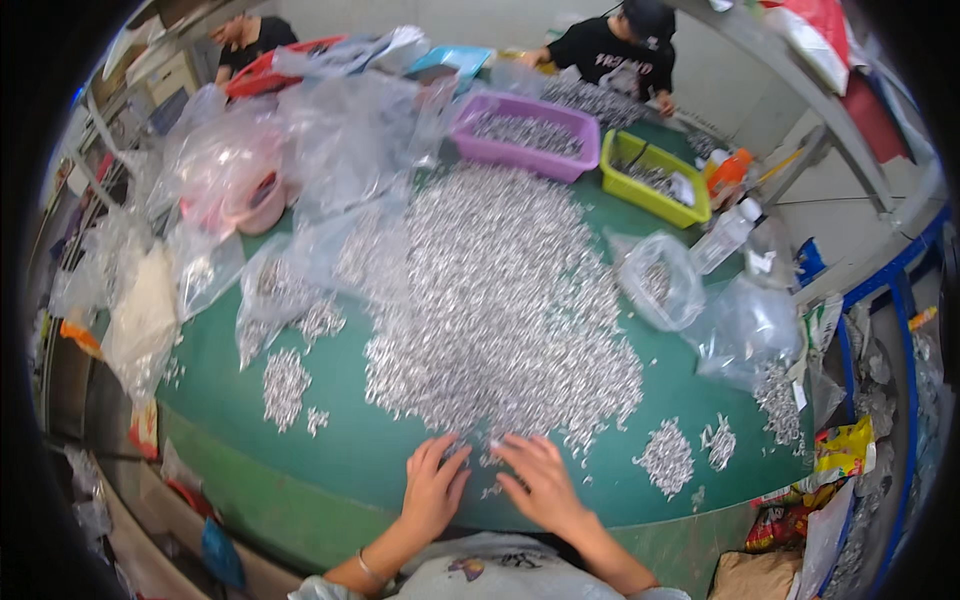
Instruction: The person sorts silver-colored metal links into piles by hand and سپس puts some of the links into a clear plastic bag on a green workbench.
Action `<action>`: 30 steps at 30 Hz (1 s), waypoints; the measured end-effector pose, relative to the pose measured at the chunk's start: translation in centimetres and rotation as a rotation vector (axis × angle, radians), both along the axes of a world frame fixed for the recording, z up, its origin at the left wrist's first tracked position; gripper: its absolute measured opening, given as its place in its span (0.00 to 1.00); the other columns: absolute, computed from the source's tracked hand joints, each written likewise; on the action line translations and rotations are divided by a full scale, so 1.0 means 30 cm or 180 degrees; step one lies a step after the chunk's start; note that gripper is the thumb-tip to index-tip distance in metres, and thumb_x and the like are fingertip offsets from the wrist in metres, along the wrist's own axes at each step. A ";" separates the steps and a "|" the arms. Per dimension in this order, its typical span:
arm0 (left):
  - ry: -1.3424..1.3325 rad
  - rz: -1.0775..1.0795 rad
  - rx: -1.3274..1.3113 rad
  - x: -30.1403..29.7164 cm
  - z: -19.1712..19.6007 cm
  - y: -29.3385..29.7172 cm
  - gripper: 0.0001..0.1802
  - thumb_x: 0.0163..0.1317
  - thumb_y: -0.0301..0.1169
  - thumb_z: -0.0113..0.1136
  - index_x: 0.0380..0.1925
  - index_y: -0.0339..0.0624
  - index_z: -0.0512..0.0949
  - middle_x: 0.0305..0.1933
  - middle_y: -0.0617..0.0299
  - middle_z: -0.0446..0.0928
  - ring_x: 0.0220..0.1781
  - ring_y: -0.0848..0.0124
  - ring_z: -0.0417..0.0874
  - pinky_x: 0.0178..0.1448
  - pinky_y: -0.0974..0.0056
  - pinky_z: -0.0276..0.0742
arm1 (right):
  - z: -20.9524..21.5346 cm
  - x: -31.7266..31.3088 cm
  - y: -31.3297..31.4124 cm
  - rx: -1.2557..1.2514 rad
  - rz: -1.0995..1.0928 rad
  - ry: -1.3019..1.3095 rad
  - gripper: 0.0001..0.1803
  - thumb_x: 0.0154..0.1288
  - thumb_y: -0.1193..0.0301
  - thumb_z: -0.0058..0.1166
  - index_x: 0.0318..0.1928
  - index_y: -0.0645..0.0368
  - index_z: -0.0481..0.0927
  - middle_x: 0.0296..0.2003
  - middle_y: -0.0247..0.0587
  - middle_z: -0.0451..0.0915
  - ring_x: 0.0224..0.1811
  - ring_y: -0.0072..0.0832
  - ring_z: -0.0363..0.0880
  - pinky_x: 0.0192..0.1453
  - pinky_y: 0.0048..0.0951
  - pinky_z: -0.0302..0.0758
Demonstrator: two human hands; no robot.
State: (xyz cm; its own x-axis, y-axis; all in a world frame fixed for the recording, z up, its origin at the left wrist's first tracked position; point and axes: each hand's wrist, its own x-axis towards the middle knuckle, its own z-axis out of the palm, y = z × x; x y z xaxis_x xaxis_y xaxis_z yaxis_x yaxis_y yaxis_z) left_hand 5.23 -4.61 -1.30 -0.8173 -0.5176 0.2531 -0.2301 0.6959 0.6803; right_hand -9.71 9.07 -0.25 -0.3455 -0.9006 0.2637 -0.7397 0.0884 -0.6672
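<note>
A broad heap of small silvery metal pieces (500, 290) covers the middle of the green table (340, 460). At its near edge are my two hands, side by side. My left hand (432, 488) rests by a few loose pieces, its fingers slightly bent and apart, the thumb off the forefinger. My right hand (543, 485) lies opposite, fingers spread toward the heap and thumb pointing left at some scattered pieces. No piece is plainly held in either hand, though anything tiny at the fingertips is too small to make out.
Small piles lie at the left (286, 388) and right (666, 458). Behind the heap stand a purple basin (480, 148) and a yellow-green basin (655, 207). Clear plastic bags (345, 130) crowd the left; an open bag (660, 282) is at right. Two people sit across the table.
</note>
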 end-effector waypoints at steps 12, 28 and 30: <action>0.0454 0.0536 0.0308 -0.008 0.022 0.018 0.18 0.47 0.13 0.61 0.39 0.40 0.83 0.50 0.54 0.77 0.46 0.58 0.75 0.47 0.60 0.74 | 0.002 0.007 -0.015 0.0913 -0.0569 0.1045 0.28 0.66 0.63 0.57 0.64 0.58 0.69 0.67 0.37 0.66 0.74 0.41 0.55 0.67 0.66 0.50; 0.0437 0.0556 0.0398 -0.037 0.036 0.026 0.15 0.46 0.13 0.61 0.34 0.38 0.83 0.44 0.54 0.79 0.42 0.60 0.76 0.47 0.61 0.74 | -0.001 -0.023 -0.021 0.0191 -0.0604 0.0184 0.34 0.64 0.60 0.60 0.66 0.63 0.66 0.61 0.43 0.71 0.65 0.43 0.65 0.65 0.52 0.55; 0.0420 0.0553 0.0410 -0.037 0.038 0.026 0.14 0.46 0.13 0.61 0.34 0.38 0.83 0.44 0.54 0.79 0.42 0.60 0.76 0.47 0.61 0.74 | -0.005 -0.028 -0.024 0.0117 -0.0572 0.0142 0.34 0.64 0.60 0.60 0.66 0.62 0.67 0.61 0.43 0.71 0.65 0.43 0.64 0.65 0.51 0.56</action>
